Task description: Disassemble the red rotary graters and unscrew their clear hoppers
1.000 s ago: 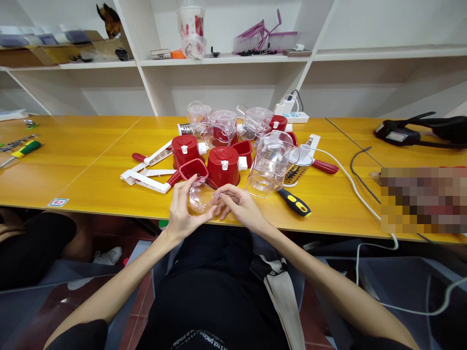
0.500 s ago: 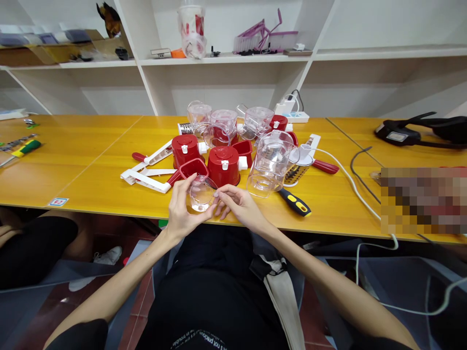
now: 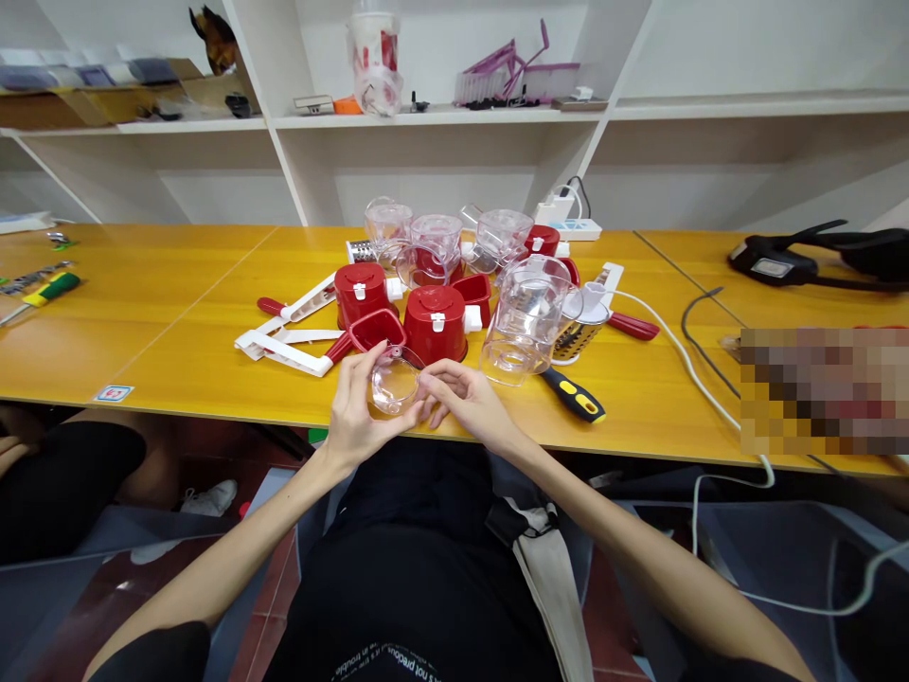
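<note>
My left hand (image 3: 357,409) curves its thumb and fingers round the left rim of a clear round plastic part (image 3: 395,383), holding it above the table's front edge. The thumb and fingertips of my right hand (image 3: 461,400) pinch the same part's right edge. A small tab shows at its top. Just beyond stand a red rectangular hopper (image 3: 379,330) on a white-armed piece and a red round housing (image 3: 436,324) with a white clip. To the right of my right hand are a clear plastic container (image 3: 522,322) and a black-and-yellow handle (image 3: 579,396).
Several clear cups (image 3: 436,235) and red housings crowd the back of the orange table (image 3: 177,313). A grater drum (image 3: 579,333) stands at right. A white cable (image 3: 700,365) runs off the front edge. A black headset (image 3: 816,258) and a blurred-out patch lie farther right. Another person's knee (image 3: 78,474) shows at left.
The clear part has turned between my fingers: its small tab was at the right edge beside my right fingertips and now sits near the top. Both hands stay in almost the same place.
</note>
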Demonstrator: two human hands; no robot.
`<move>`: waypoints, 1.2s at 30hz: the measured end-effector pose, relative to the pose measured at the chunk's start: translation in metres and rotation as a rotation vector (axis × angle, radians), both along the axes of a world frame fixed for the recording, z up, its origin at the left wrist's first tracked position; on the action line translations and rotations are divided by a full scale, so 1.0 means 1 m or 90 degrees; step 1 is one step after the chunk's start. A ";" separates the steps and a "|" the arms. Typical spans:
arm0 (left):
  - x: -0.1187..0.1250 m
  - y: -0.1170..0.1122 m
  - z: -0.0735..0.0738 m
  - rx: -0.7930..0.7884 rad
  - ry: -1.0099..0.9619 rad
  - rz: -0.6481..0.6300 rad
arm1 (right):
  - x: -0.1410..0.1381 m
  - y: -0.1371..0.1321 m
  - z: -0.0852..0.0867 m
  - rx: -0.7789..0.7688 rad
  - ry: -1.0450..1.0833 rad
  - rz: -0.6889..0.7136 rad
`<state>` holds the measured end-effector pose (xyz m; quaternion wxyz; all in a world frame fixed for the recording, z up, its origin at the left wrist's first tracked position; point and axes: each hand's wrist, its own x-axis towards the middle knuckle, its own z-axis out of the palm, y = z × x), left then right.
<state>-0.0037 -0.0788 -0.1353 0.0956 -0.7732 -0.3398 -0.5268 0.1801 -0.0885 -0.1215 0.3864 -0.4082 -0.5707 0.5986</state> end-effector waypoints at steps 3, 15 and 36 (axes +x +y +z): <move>0.000 0.000 -0.001 0.012 0.006 -0.001 | 0.000 0.000 -0.001 0.003 0.002 -0.008; -0.001 0.001 -0.001 0.006 0.014 -0.001 | 0.001 0.001 -0.002 0.009 0.009 0.004; -0.001 0.001 0.002 -0.017 -0.005 -0.011 | 0.001 0.001 -0.002 0.001 0.028 0.018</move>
